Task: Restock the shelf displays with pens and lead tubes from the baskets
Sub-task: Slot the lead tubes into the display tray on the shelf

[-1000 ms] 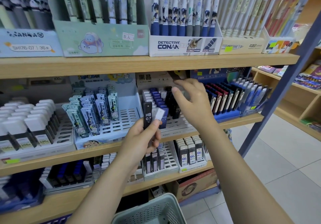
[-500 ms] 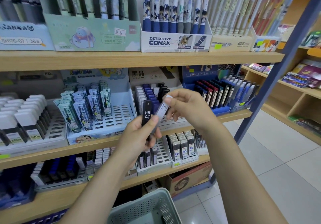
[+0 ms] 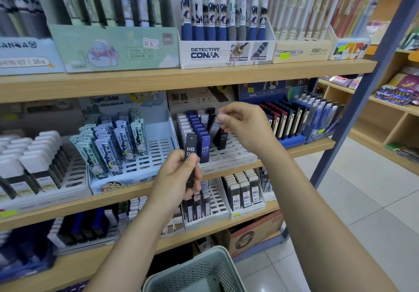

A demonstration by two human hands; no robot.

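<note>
Black plastic, slim and smooth: the HB lead tube (image 3: 191, 155) in your left hand (image 3: 179, 183) is held upright by curled fingers around its lower half, just in front of the white slotted tray (image 3: 229, 155) on the middle shelf (image 3: 313, 147). Your right hand (image 3: 246, 128) pinches a pale lead tube (image 3: 218, 123) by its top, tilted over the tray's right-hand rows, beside the standing black tubes (image 3: 222, 138).

The risk is at that pinch. With so little of the tube held, it could swivel and miss its slot, or knock the neighbouring black tubes over in a row. A dropped tube would likely fall to the lower shelf or the floor, not into the green basket (image 3: 199, 273) below. Check also that the colour matches the row, since I cannot tell which slot you are aiming for.
</note>
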